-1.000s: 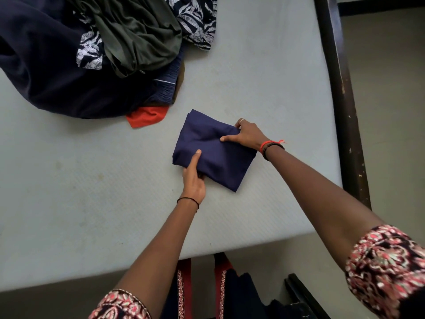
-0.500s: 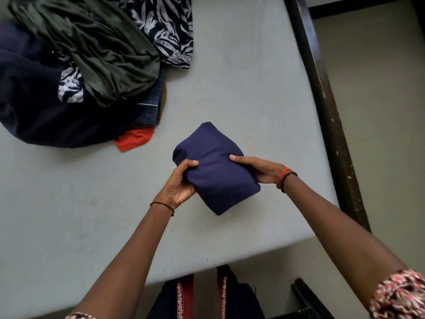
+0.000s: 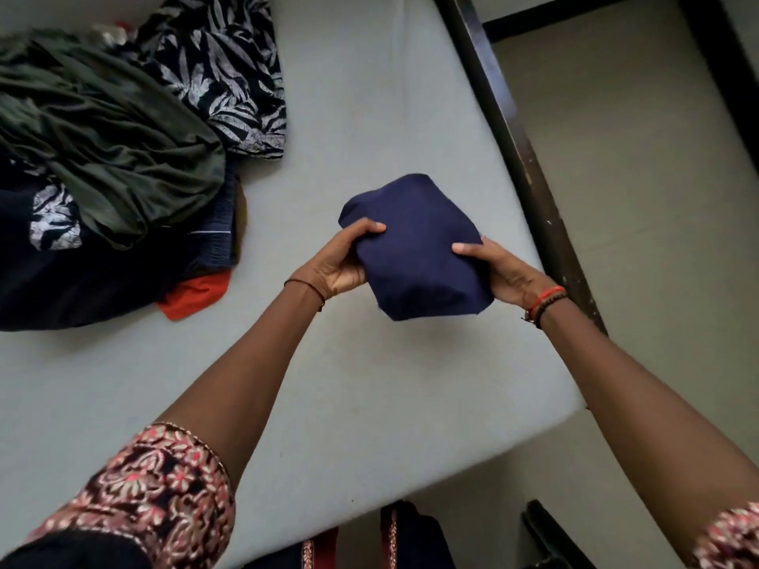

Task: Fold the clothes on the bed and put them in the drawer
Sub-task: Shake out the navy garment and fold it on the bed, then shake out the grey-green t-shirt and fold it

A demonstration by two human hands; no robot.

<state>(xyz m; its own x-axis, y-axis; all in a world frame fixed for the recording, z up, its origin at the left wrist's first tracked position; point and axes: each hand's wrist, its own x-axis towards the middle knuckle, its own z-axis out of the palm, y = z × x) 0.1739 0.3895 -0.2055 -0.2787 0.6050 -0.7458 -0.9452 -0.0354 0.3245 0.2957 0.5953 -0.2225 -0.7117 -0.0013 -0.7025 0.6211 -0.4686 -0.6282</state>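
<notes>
A folded navy cloth (image 3: 415,248) is held up off the grey mattress (image 3: 349,96), near its right side. My left hand (image 3: 345,260) grips its left edge, thumb on top and fingers underneath. My right hand (image 3: 501,273) grips its right edge the same way. A pile of unfolded clothes lies at the upper left: an olive green garment (image 3: 115,141), a black leaf-print piece (image 3: 230,76), a dark navy garment (image 3: 82,281) and an orange piece (image 3: 193,297) poking out below. No drawer is in view.
A dark wooden bed rail (image 3: 521,158) runs along the mattress's right side, with bare floor (image 3: 636,178) beyond. The mattress's near edge crosses the bottom of the view; my dark clothing (image 3: 402,544) shows below it.
The navy cloth lay flat on the mattress under both hands. Both hands have since gripped its sides and lifted it off the bed.
</notes>
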